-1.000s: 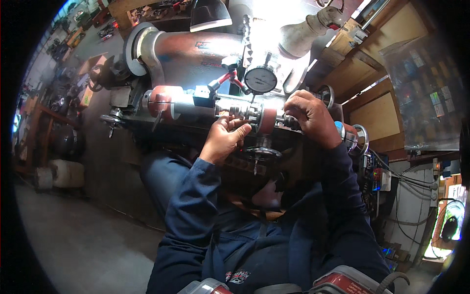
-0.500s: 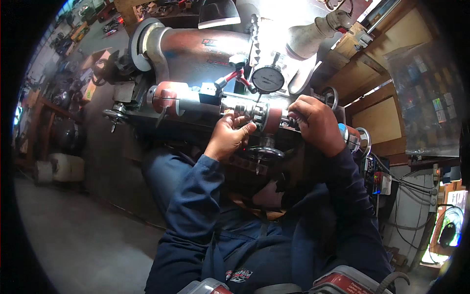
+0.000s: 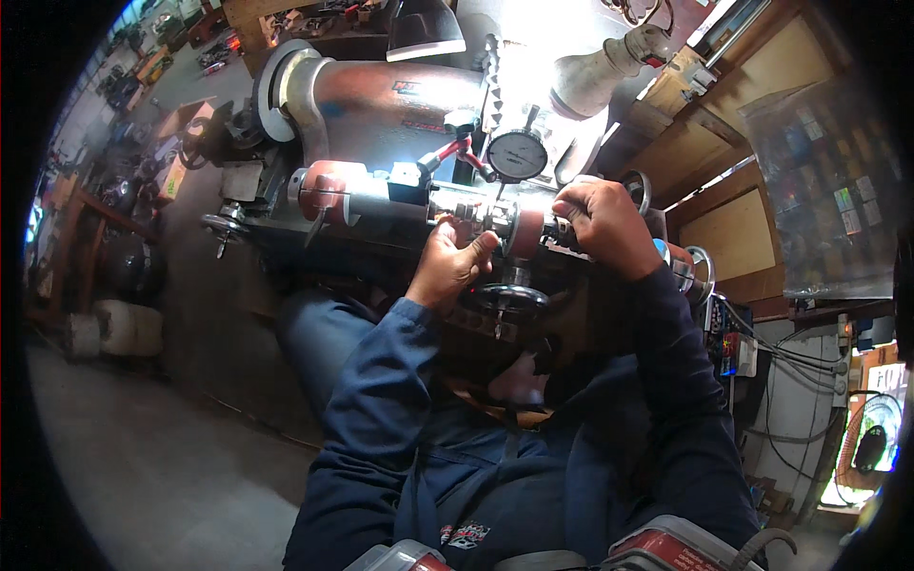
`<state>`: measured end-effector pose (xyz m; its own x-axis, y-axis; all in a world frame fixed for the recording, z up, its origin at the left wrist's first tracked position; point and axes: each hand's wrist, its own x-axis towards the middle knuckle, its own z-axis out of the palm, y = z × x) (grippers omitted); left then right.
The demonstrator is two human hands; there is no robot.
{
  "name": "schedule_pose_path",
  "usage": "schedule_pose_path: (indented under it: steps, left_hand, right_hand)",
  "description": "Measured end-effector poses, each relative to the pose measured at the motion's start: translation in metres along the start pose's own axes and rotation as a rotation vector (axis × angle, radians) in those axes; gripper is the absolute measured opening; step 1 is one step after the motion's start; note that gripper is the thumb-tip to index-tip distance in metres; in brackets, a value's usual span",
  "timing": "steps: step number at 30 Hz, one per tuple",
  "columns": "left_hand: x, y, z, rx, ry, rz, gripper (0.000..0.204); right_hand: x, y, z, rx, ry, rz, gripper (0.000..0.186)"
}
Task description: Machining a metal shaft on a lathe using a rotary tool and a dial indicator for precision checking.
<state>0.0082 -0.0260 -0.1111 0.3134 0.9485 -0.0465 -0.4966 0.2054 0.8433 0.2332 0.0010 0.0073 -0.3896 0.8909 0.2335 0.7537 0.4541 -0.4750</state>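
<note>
My left hand (image 3: 449,268) is closed from below around a shiny stepped metal shaft part (image 3: 465,211), its thumb angled toward a reddish-brown round holder (image 3: 526,231). On that holder's right side, my right hand (image 3: 602,226) has its fingers pinched together at the end of the spindle; what lies between the fingertips is hidden. A round dial gauge (image 3: 517,155) stands just above the shaft part, its thin stem pointing down to it. A red jointed arm (image 3: 447,152) runs beside the gauge from a dark block (image 3: 407,183).
A second reddish-brown holder (image 3: 326,190) sits at the left of the machine. Handwheels (image 3: 514,298) stick out below and at both ends. A large brown machine cylinder (image 3: 400,90) lies behind. A dark lamp shade (image 3: 426,30) hangs above, and wooden panels (image 3: 728,228) stand at right.
My right hand has shifted slightly left and up, its fingers drawn into a pinch at the spindle end. My left hand stays at the shaft part. The whole view has moved a little.
</note>
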Motion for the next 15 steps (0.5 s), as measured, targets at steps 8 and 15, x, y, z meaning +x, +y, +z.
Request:
schedule_pose_path:
  steps: [8, 15]
  left_hand:
    - [0.002, 0.000, -0.004, 0.024, -0.043, -0.021, 0.060]
    - [0.002, 0.000, -0.003, 0.037, -0.017, -0.038, 0.059]
  right_hand:
    - [0.001, -0.008, 0.010, -0.172, 0.077, 0.102, 0.013]
    - [0.002, -0.016, 0.020, -0.305, 0.080, 0.232, 0.014]
